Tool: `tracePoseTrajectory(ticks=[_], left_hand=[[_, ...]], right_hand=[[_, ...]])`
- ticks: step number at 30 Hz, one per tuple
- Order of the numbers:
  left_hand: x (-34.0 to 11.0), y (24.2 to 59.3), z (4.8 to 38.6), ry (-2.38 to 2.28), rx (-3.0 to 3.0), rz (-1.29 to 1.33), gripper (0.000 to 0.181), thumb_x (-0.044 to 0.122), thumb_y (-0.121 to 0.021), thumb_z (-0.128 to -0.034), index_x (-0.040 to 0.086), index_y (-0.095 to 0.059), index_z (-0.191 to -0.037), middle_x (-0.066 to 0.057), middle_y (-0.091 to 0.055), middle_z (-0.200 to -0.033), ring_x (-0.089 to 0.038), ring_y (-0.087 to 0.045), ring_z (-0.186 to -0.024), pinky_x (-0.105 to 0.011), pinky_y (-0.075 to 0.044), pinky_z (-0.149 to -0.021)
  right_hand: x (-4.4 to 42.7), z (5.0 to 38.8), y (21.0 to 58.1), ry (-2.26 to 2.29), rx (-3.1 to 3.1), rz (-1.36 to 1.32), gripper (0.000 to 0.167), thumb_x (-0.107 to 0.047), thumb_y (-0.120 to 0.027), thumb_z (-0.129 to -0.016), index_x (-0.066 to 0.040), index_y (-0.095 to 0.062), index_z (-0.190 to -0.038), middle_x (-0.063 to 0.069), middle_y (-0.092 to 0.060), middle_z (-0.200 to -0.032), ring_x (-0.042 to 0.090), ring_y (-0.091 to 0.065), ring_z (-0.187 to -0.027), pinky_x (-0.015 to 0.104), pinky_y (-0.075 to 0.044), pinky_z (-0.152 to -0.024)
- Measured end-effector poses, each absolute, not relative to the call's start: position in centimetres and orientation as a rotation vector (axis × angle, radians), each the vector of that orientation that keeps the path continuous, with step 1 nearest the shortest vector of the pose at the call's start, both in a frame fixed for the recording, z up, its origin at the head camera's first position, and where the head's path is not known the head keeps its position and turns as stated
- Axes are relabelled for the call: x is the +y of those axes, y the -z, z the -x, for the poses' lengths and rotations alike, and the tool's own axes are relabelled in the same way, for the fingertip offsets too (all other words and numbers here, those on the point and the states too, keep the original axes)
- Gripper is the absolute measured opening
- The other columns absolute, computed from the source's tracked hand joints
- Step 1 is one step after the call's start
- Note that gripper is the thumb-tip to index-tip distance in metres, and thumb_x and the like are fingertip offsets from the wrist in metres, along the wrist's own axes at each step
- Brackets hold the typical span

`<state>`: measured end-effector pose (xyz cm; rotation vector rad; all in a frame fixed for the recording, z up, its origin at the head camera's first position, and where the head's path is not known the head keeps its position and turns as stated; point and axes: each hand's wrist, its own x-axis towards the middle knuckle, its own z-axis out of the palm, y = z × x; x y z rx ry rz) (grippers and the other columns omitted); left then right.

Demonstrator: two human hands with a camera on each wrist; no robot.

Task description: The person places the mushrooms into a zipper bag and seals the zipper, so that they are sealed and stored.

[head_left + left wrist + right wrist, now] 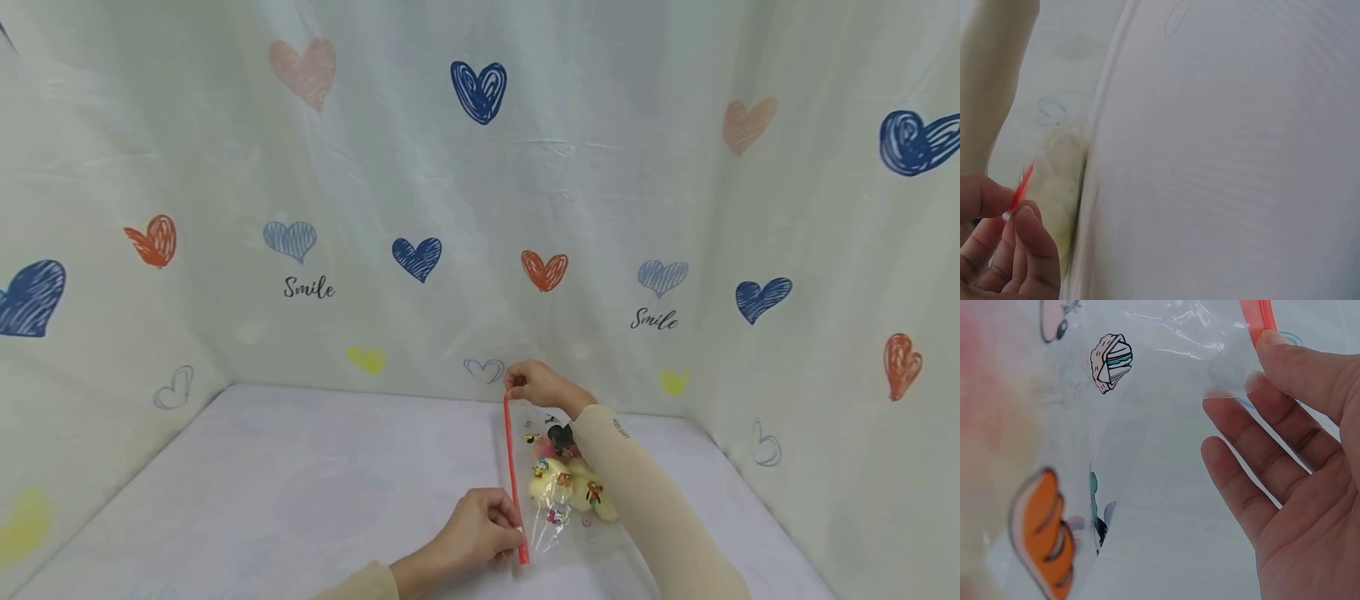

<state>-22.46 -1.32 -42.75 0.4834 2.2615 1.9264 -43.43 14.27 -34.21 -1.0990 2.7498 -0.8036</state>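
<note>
A clear zip bag [551, 532] printed with cartoon figures lies on the table, its red zip strip [512, 467] running from near to far along its left side. Pale yellow rounded things [555, 483] and something pink show inside; their kind is unclear. My left hand [480, 529] pinches the near end of the strip between thumb and fingers. At the far end, my right hand [542, 387] pinches the strip's other end. In the right wrist view its thumb presses the red strip [1259, 319], with the other fingers spread behind the clear film.
The white table [315, 492] stretches to the left of the bag. Behind and on both sides hangs a pale curtain [465, 183] printed with hearts and the word Smile, meeting the table's far edge close to the right hand.
</note>
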Motion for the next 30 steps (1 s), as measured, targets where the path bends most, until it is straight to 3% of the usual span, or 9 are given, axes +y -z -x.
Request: tracePoseTrajectory(ticks=[30], left_hand=[[-1.15,42.28,21.75,-1.899,2.269,-0.44,0.011,-0.004,-0.069,-0.0714,0.004,-0.062,-0.076,-0.001,-0.06,-0.058,-0.011,-0.052,-0.049,-0.021,-0.043,-0.043]], right_hand=[[14.25,43.55,33.96,0.78,2.748,1.052,0.01,-0.008,-0.062,-0.092,-0.01,-0.058,-0.082,0.0,-0.056,-0.078,0.014,-0.049,-0.07,0.028,-0.043,-0.063]])
